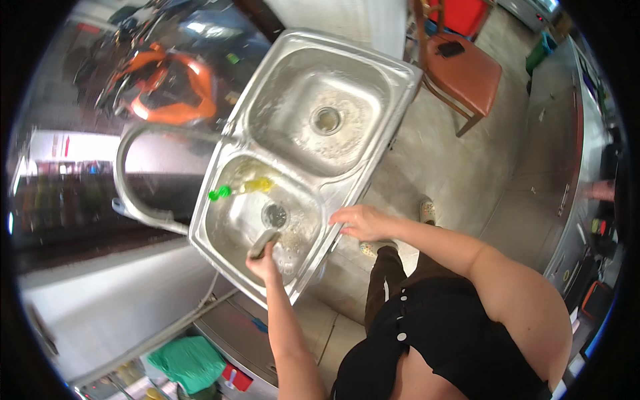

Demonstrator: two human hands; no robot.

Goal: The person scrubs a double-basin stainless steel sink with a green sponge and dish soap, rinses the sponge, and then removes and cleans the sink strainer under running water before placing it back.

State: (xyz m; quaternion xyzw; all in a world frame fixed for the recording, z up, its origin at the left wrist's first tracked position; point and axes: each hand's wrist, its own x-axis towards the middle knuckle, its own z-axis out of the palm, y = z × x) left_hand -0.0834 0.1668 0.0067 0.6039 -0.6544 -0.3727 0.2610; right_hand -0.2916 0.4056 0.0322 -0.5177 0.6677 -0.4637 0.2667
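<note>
A two-bowl stainless steel sink (327, 195) stands before me, tilted across the view. My left hand (263, 265) is inside the nearer bowl, gripping a flat grey-green pad (263, 243), perhaps a sponge. Just beyond the pad is the drain (275, 216) of this bowl. A yellow item (258, 185) and a bright green item (220, 192) lie by its far wall; both are too blurred to name. On the sink's front rim rests my right hand (367, 223), fingers slightly apart, with nothing seen in it. The other bowl (280, 100) looks wet around its drain (327, 121).
A grey curved pipe or hose (120, 160) arches behind the sink. Beyond it stands an orange motorbike (200, 107). A brown padded chair (467, 75) holds a dark phone-like object (451, 48). Steel cabinets (540, 145) line the right; a green plastic bag (190, 362) sits at lower left.
</note>
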